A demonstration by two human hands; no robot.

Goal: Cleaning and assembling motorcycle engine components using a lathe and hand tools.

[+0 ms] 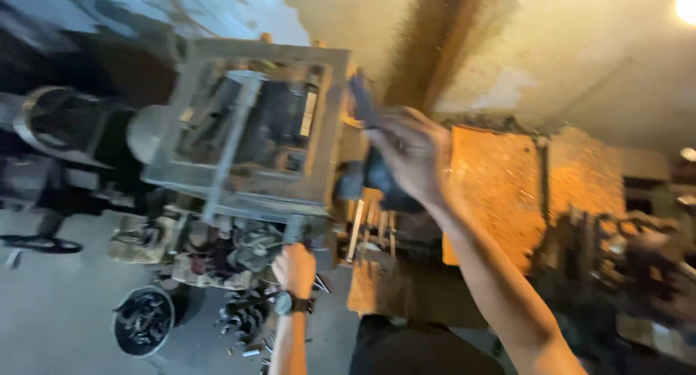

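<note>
The view is blurred and tilted. My right hand (pixel 409 154) reaches up and grips a dark blue-black lever-like part (pixel 366 103) at the right edge of a grey metal machine frame (pixel 254 121). Lower down, my left hand (pixel 293 268), with a watch on the wrist, is closed around a metal handle or post (pixel 293 230) under the frame. Inside the frame, dark parts and a slanted metal bar show.
A round black bucket of dark metal pieces (pixel 143 321) stands on the grey floor at lower left. Loose metal parts (pixel 243 317) lie beside it. An orange, rusty panel (pixel 500 194) stands to the right, with cluttered machinery (pixel 638 259) beyond.
</note>
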